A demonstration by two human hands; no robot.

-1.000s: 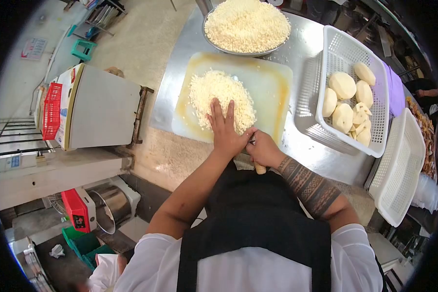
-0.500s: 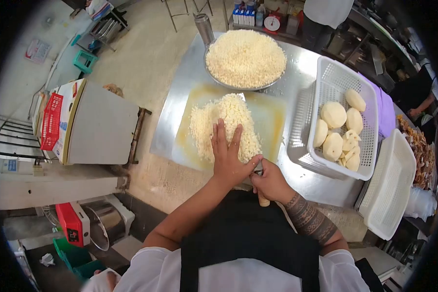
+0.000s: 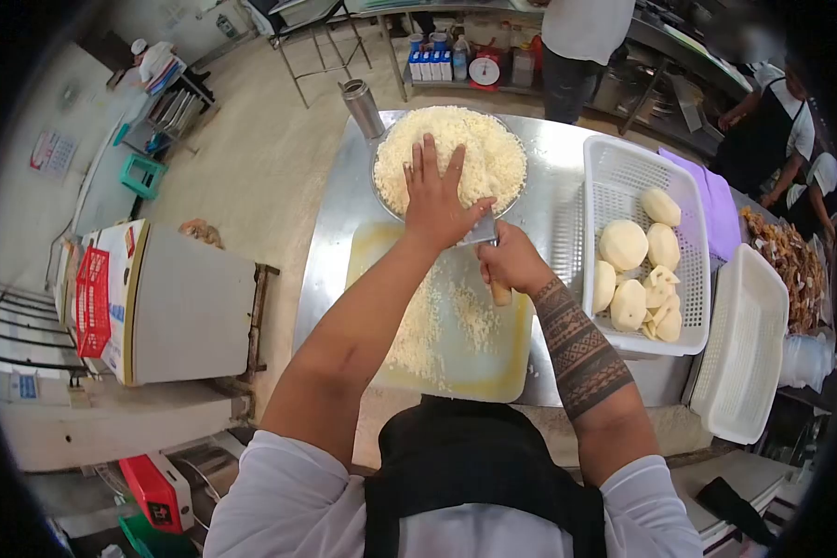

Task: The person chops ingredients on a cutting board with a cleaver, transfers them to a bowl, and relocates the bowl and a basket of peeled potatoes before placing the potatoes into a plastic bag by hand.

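Note:
My left hand (image 3: 434, 200), fingers spread, lies on finely chopped pale pieces at the near side of a heaped round bowl (image 3: 502, 153). My right hand (image 3: 513, 260) is wrapped round the wooden handle of a knife (image 3: 480, 229), whose wide metal blade reaches the bowl's near edge beside my left thumb; part of the blade is hidden. Below both hands lies the cutting board (image 3: 502, 372), with scattered chopped bits (image 3: 418, 335) left on it.
To the right, a white basket (image 3: 600, 149) holds peeled potatoes (image 3: 623, 245). An empty white basket (image 3: 744, 344) and a purple cloth (image 3: 707, 205) lie beyond. A metal tumbler (image 3: 361, 107) stands behind the bowl. People (image 3: 586, 46) stand at the far counters.
Both hands have moved forward from the board to the bowl, with the knife and the chopped pile. Only scattered bits remain on the board. The view has tilted up.

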